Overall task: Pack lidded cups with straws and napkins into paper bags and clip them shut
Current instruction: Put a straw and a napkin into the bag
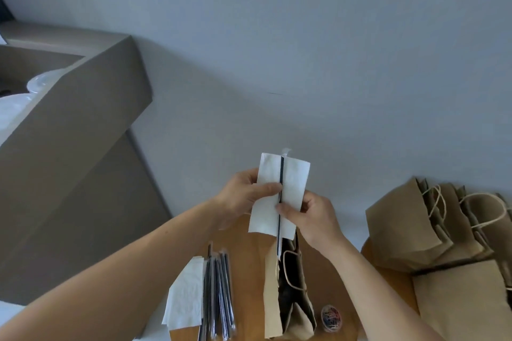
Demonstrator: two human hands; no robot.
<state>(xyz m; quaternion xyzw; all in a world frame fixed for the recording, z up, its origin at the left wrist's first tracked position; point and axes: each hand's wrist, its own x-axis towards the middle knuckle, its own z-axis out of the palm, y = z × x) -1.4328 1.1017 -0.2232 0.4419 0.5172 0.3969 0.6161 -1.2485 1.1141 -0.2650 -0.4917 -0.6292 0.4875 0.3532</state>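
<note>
I hold a white folded napkin (293,183) upright with a black wrapped straw (281,174) lying along its middle. My left hand (243,199) grips the napkin's left side, its thumb pressing near the straw. From the right, my right hand (310,216) pinches the straw and napkin lower down. Both are held just above an open brown paper bag (277,299) that stands on the wooden table (249,252), its inside dark.
A pile of wrapped black straws (219,293) and a stack of white napkins (185,296) lie left of the bag. A small clear tub of clips (331,318) sits to its right. Several brown handled bags (432,230) stand at right. A big cardboard box (69,147) fills the left.
</note>
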